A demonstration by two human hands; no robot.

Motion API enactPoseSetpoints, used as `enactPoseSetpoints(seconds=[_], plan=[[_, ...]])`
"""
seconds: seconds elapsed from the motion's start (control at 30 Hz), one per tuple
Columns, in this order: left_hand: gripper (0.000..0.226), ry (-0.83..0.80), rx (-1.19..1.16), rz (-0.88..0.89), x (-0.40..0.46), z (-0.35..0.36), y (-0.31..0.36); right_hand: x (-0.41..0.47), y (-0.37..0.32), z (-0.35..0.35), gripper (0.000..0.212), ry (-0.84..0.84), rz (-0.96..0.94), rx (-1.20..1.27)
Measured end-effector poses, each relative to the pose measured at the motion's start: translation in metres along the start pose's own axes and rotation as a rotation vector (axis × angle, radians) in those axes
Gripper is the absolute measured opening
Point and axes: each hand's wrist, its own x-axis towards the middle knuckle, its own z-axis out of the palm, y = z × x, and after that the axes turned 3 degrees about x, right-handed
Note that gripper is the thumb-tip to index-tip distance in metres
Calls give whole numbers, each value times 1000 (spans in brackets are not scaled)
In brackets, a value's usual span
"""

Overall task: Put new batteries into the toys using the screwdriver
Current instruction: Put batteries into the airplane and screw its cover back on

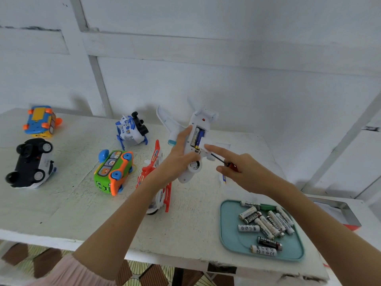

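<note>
Near the surface's (185,230) front right corner, a teal tray (231,238) holds loose batteries (266,226). Above the surface's middle, the left hand (177,159) grasps the white toy plane (195,141), its open compartment showing two cells. The right hand (245,172) grasps the screwdriver (221,161), index finger extended. Steady the plane; seat each cell fully.

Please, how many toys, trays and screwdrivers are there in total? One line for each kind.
Toys: 6: blue-yellow car, black-white car, blue-white toy, green bus, red helicopter, white plane
Trays: 1, teal tray
Screwdrivers: 1, red-handled screwdriver
Total: 8
</note>
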Motion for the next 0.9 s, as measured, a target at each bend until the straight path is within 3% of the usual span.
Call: enactPoseSetpoints(seconds=[0.2,0.37,0.6,0.9], plan=[[74,203,-27,34,16,-11,-3,-10,0,-19,55,-18,62,-22],[75,315,-94,81,25,-22,-1,-9,7,-16,50,-243,206,-80],[76,312,-92,119,19,-27,-1,19,-1,28,49,-543,340,-98],[75,289,-66,125,10,-25,-7,26,0,59,57,-647,462,-123]])
